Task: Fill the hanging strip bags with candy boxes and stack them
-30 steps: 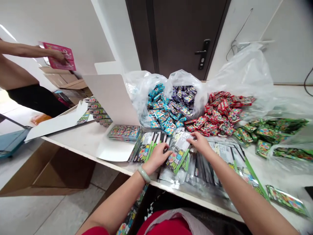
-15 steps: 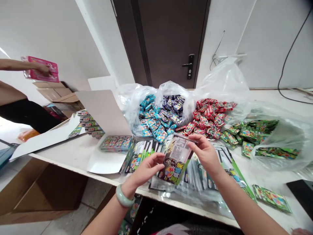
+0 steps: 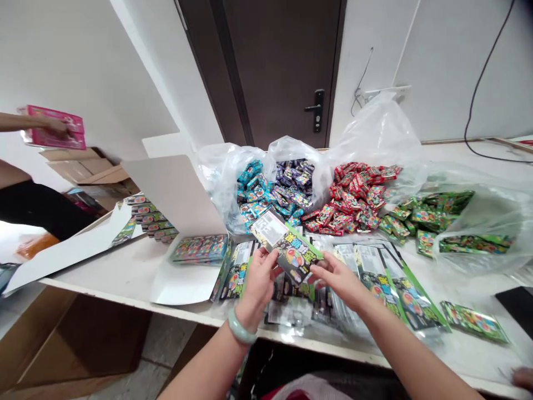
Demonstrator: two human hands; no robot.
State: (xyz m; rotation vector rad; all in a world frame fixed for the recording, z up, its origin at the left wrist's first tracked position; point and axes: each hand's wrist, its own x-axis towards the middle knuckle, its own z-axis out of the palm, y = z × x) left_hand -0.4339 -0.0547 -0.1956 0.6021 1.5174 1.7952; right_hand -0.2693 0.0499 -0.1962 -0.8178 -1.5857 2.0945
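Note:
Between my two hands is a printed plastic pouch [image 3: 287, 247], black and green with a clear window, tilted above the table. My left hand [image 3: 261, 283] grips its lower left edge, a pale green bangle on the wrist. The fingers of my right hand [image 3: 335, 278] pinch its lower right corner. Below and beside the hands lie more such pouches [image 3: 383, 283] in overlapping stacks. Behind them, small wrapped packets spill from clear plastic bags: blue packets [image 3: 254, 191], purple packets [image 3: 295, 178], red packets [image 3: 353, 194] and green packets [image 3: 433, 216].
An open white display box [image 3: 179, 194] holds a row of packs [image 3: 200, 248] at my left. A green pack [image 3: 474, 322] lies at right near a black object [image 3: 516, 308]. Cardboard boxes [image 3: 50, 339] stand on the floor. A person's hand [image 3: 54, 125] carries a pink box [image 3: 77, 122].
The pouch has turned so its top leans left. My left hand has moved right and closed on its lower left edge; my right hand has shifted from its top to its lower right corner.

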